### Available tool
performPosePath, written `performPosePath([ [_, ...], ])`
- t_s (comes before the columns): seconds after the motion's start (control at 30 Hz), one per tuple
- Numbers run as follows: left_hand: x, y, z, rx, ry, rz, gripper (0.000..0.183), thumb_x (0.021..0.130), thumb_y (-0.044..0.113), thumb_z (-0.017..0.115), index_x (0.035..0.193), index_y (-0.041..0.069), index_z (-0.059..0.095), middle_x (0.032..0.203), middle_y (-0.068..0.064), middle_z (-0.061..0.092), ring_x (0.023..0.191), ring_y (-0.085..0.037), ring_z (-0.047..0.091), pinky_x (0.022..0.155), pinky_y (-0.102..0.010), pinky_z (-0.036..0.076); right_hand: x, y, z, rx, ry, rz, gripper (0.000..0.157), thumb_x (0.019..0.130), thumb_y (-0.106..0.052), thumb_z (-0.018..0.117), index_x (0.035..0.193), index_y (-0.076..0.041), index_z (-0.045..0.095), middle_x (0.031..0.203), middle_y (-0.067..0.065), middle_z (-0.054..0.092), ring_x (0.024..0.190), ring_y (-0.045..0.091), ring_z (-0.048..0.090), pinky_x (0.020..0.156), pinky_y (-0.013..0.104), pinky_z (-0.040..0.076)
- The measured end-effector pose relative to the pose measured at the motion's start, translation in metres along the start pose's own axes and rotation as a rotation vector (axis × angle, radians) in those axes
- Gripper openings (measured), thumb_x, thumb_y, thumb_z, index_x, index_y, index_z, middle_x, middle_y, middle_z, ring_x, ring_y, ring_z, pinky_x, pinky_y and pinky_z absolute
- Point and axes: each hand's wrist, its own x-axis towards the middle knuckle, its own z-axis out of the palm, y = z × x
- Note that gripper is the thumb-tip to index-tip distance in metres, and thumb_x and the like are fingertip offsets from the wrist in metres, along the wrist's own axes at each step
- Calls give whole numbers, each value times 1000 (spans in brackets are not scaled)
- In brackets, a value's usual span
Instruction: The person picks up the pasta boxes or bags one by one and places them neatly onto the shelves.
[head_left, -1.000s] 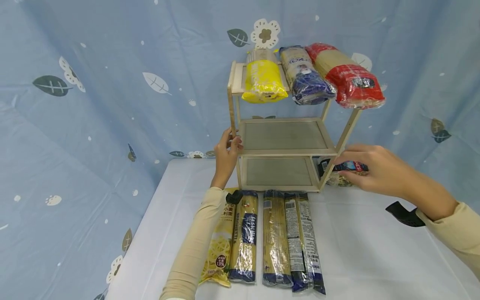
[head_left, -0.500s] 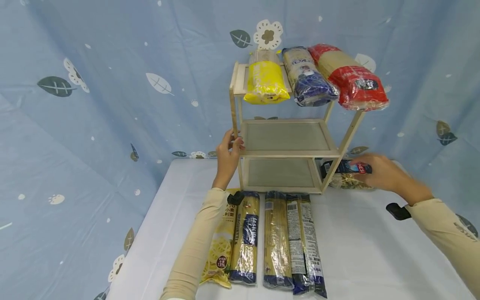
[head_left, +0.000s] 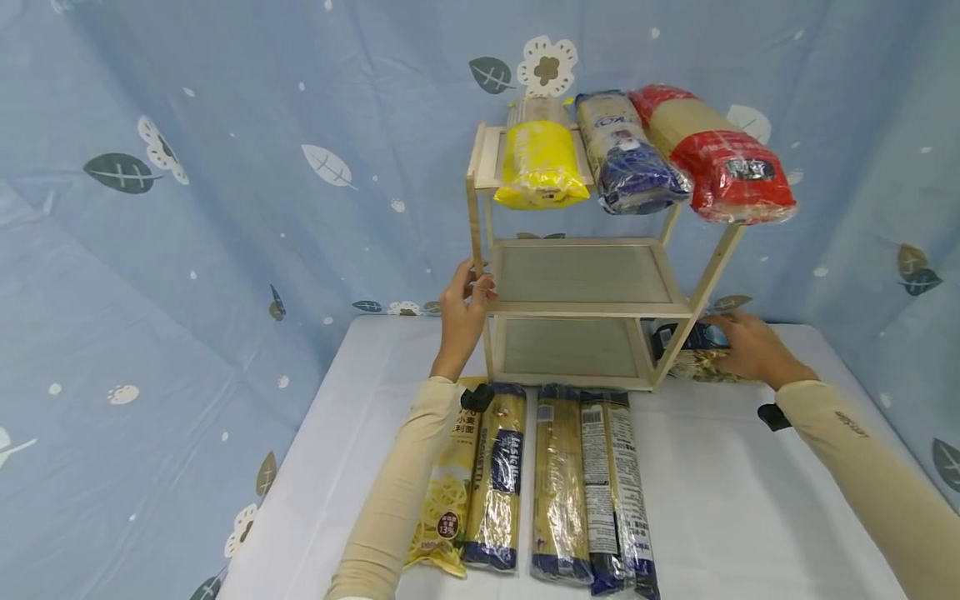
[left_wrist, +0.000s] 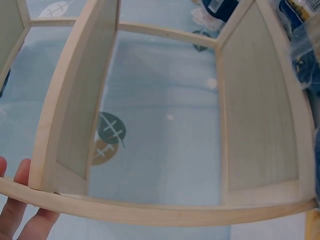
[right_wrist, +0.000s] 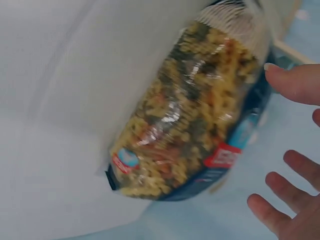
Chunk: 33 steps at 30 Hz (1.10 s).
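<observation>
Wooden rack (head_left: 585,277): three noodle packs (head_left: 543,164) already on top.
Left hand (head_left: 462,315): grips left post (head_left: 476,223).
Right hand (head_left: 752,348): wide, beside fusilli bag (right_wrist: 185,115) near desk's (head_left: 720,475) back edge.
Pasta packs (head_left: 560,483): four, before rack, seemingly remaining.

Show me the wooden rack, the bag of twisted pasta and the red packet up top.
Wooden rack (head_left: 587,275), head view: panel of the middle shelf.
Bag of twisted pasta (right_wrist: 187,115), right wrist view: clear middle section.
Red packet (head_left: 708,155), head view: red wrapper near its middle.
</observation>
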Motion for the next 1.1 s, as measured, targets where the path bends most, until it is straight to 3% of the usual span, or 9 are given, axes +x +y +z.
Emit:
performPosePath([
  [0.23,1,2,1,12,5,14,27,94,-5,52,121,-11,53,88,-28,61,67,-40,64,64,-47,55,13,12,18,6,-107,111,77,74,-9,77,138,1,36,134,39,29,114,63,29,80,75,32],
  [0.47,1,2,3,26,-10,23,26,96,-1,52,119,-11,54,88,-28,61,67,-38,65,63,-44,56,8,24,32,75,-187,205,89,70,-3,75,145,-1,28,142,38,20,118,65,20,84,80,21],
  [0.6,-1,-3,0,26,-7,-7,26,96,1,52,121,-9,54,88,-25,61,67,-37,65,64,-44,56,13,19,41,73,-168,252,92,69,-7,78,145,-1,28,140,37,24,120,61,20,85,78,22],
  [0.8,-3,-35,3,43,-4,-12,29,99,16,52,124,3,56,89,-15,64,67,-23,66,64,-34,56,5,15,41,38,-148,229,99,68,-38,85,143,-1,32,134,40,31,116,64,26,85,81,18],
  [1.0,-2,-35,4,42,-7,-25,31,99,19,51,125,4,55,91,-16,63,68,-23,66,64,-31,55,-9,16,36,-9,-172,206,108,65,-63,76,141,2,33,124,40,38,106,66,37,84,85,6],
  [1.1,-2,-35,5,34,3,-34,30,99,17,52,125,3,55,92,-18,64,69,-24,66,64,-35,56,-16,17,35,-12,-171,197,108,66,-64,75,141,2,33,121,40,39,99,64,43,83,85,11],
])
